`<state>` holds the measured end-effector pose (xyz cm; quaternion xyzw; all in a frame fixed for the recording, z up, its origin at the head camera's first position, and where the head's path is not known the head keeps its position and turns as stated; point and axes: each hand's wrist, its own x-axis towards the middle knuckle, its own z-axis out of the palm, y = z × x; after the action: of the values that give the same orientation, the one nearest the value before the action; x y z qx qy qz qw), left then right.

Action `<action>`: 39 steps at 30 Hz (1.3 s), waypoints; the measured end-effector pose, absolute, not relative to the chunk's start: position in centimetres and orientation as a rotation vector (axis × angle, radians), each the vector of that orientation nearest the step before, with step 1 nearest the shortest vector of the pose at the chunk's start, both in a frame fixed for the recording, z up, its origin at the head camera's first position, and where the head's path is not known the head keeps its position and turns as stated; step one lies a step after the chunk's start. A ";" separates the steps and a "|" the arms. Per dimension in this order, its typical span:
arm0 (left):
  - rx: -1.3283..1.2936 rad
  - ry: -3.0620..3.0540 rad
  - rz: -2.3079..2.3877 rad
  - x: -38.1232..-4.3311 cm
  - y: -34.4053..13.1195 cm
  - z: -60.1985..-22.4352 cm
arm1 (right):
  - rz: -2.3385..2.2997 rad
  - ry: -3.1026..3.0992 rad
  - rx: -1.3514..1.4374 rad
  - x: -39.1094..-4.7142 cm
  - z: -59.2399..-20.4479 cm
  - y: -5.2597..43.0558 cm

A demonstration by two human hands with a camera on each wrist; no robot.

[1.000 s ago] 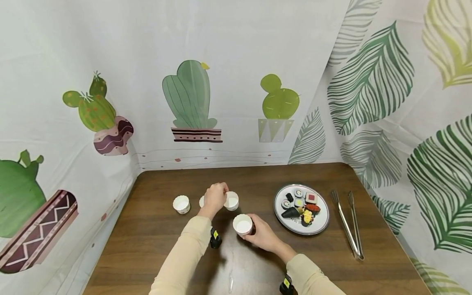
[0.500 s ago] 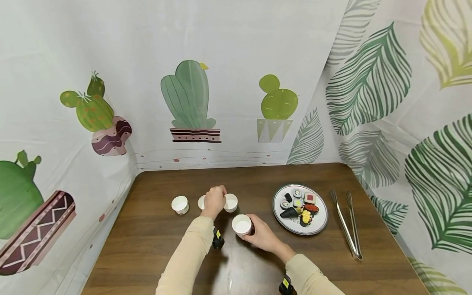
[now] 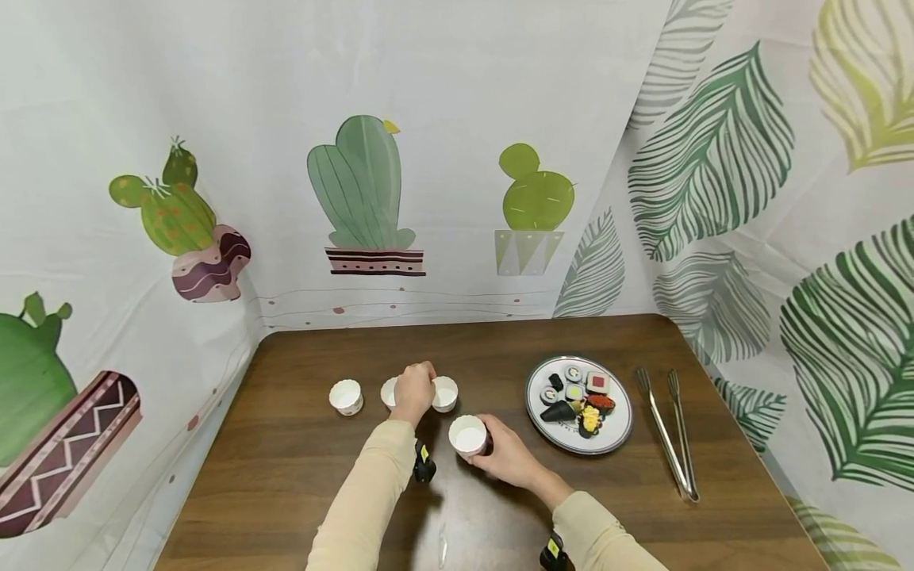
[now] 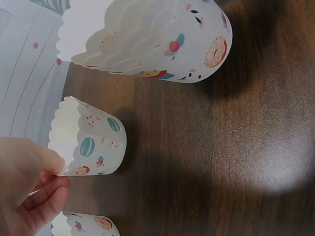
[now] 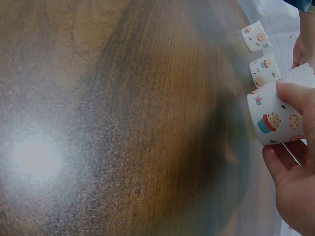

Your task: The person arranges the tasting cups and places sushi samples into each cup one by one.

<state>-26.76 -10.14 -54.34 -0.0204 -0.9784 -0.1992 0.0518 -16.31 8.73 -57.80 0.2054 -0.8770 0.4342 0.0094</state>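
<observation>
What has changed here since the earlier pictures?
The left hand and the cup it pinches shifted slightly down in the head view. No new grip or release shows. The right hand still holds its stack; plate and tongs stayed put.

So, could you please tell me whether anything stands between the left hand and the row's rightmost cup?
Nothing visible does: the left hand pinches the cup at its rim, and the right hand holds its stack to one side.
</observation>
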 end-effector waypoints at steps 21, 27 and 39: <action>-0.009 -2.971 -0.583 -27.4 -9.8 -54.9 | 1.291 -2.679 0.665 -16.3 -58.2 9.2; -0.025 -2.963 -0.590 -27.2 -9.8 -54.8 | 1.331 -2.708 0.648 -16.2 -58.2 9.1; -0.110 -2.920 -0.581 -26.9 -9.9 -53.0 | 1.328 -2.740 0.635 -16.1 -58.1 9.1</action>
<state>-26.90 -9.89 -52.98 -0.0369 -0.9769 -0.1944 0.0811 -16.11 9.07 -58.05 0.2042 -0.8808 0.4270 0.0153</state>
